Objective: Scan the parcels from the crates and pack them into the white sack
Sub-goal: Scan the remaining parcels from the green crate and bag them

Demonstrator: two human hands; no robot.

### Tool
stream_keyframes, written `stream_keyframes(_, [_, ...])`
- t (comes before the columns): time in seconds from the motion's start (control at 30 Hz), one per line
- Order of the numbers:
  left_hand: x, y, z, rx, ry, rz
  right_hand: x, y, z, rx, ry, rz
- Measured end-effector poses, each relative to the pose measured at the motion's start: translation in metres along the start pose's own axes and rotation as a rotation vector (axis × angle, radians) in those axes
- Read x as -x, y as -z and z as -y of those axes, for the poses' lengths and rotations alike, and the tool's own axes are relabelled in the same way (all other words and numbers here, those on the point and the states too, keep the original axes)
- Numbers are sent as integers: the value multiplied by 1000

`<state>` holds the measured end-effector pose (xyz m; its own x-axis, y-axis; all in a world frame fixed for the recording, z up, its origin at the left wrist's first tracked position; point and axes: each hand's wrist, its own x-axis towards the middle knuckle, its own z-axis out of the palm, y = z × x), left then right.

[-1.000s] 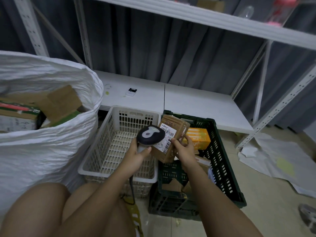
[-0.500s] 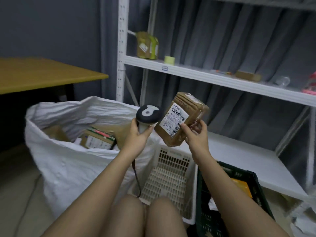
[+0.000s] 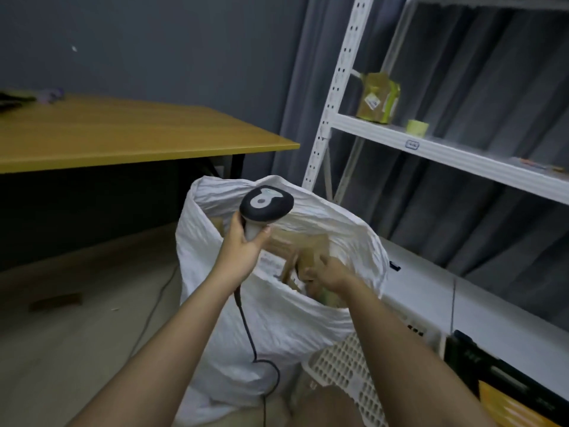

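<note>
Left hand (image 3: 243, 246) grips the scanner (image 3: 266, 204) handle, head raised over the white sack's (image 3: 277, 322) near-left rim. Right hand (image 3: 328, 272) is down inside the sack mouth on a brown parcel (image 3: 303, 257); motion blur, can't tell if it's gripping. White crate (image 3: 348, 368) touches the sack's right side, dark crate (image 3: 492, 374) beyond.

Dim room, dark grey wall (image 3: 138, 41) behind a yellow wooden table (image 3: 123, 134) on the left. Grey curtains (image 3: 462, 72) hang behind white metal shelving (image 3: 446, 149) on the right, pale floor (image 3: 61, 349) below.
</note>
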<state>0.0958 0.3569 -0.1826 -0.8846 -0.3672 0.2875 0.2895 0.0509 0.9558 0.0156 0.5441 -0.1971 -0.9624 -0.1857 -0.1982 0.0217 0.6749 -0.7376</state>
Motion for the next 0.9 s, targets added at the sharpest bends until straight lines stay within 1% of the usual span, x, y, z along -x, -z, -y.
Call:
stream_keyframes(0.03, [1, -2, 1, 8, 4, 12, -2, 0, -6, 37, 15, -13])
stream_keyframes(0.1, [3, -12, 3, 25, 9, 39, -4, 3, -18, 7, 89, -57])
stream_keyframes(0.23, [12, -56, 2, 24, -8, 113, 14, 32, -42, -83, 206, -223])
stream_keyframes(0.33, [23, -100, -1, 45, -20, 161, 37, 66, -70, -125, 218, -359])
stream_keyframes(0.4, [33, -135, -3, 63, -10, 213, 53, 91, -96, -162, 192, -458])
stream_keyframes(0.53, [60, -206, 0, 82, -23, 342, 90, 135, -164, -249, 76, -603])
stream_keyframes(0.63, [84, -258, 8, 70, -32, 453, 119, 159, -234, -303, -73, -683])
stream_keyframes(0.8, [131, -335, 41, 32, 25, 597, 165, 165, -353, -330, -336, -791])
stream_keyframes(0.9, [157, -372, 72, 2, 85, 675, 180, 157, -411, -360, -485, -798])
